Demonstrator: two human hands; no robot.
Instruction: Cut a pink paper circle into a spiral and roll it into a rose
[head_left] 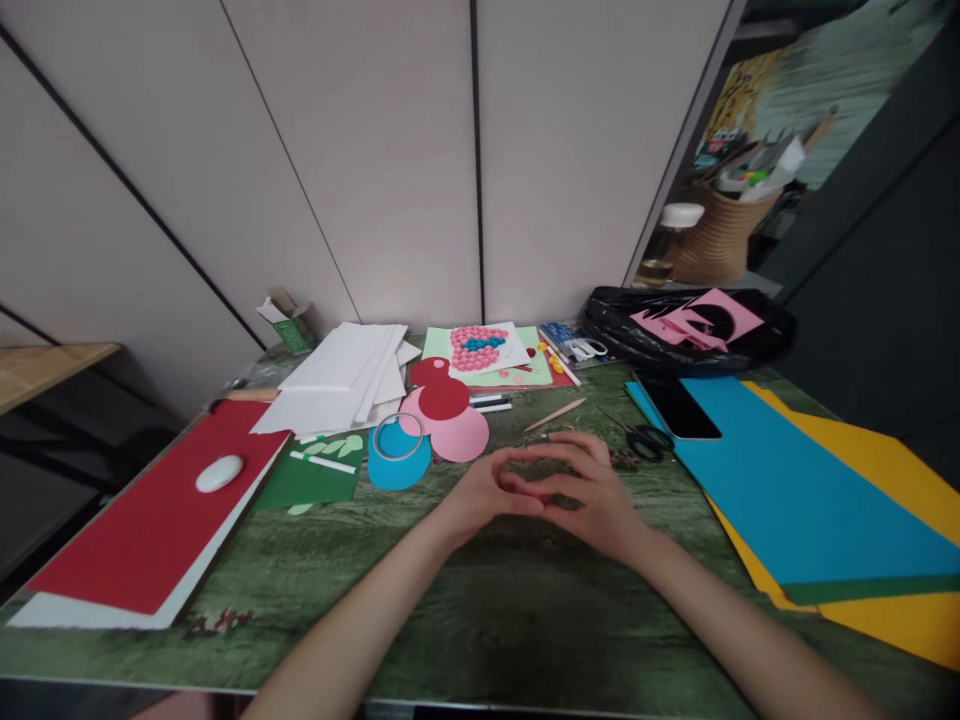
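Over the middle of the green wood-grain table, my left hand (487,490) and my right hand (592,495) meet with curled fingers, thumbs and fingertips together. Whatever they pinch, if anything, is hidden between the fingers. Just beyond my left hand lie pink paper circles (459,432), a red paper circle (444,398) and a blue paper circle (399,474) with a roll of tape (398,436) on it. Black-handled scissors (649,442) lie to the right of my right hand. Beyond the hands rests a pointed wooden stick (555,414).
Red sheets (150,520) carry a white oval object (220,474) at left, near white paper (337,370) and green paper (311,485). A picture with pink and blue dots (480,347) lies at the back. At right are blue sheets (810,480), a phone (679,405) and a black bag (622,320).
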